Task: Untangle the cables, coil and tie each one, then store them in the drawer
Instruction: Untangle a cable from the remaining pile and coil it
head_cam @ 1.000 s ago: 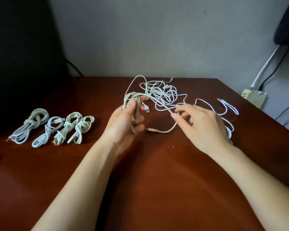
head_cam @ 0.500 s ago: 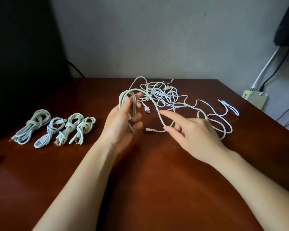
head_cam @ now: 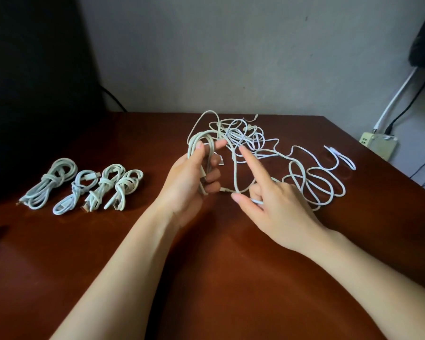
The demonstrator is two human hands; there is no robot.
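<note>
Head view: the step in hand looks like coiling one cable out of the tangle. The left hand (head_cam: 194, 182) has its grip clamped on a half-made coil (head_cam: 201, 148), held above the middle of the desk (head_cam: 206, 278). The right hand (head_cam: 275, 204) has its grip apart, thumb and forefinger spread, the free strand running between them unpinched. The tangle (head_cam: 243, 138) lies toward the far edge, loose loops trailing right. Next the right hand should catch that strand and lay another turn. Four tied cables (head_cam: 96, 187) sit near the left edge – no drawer shows. A plain wall rises behind; a socket block (head_cam: 378, 143) lies past the right edge.
</note>
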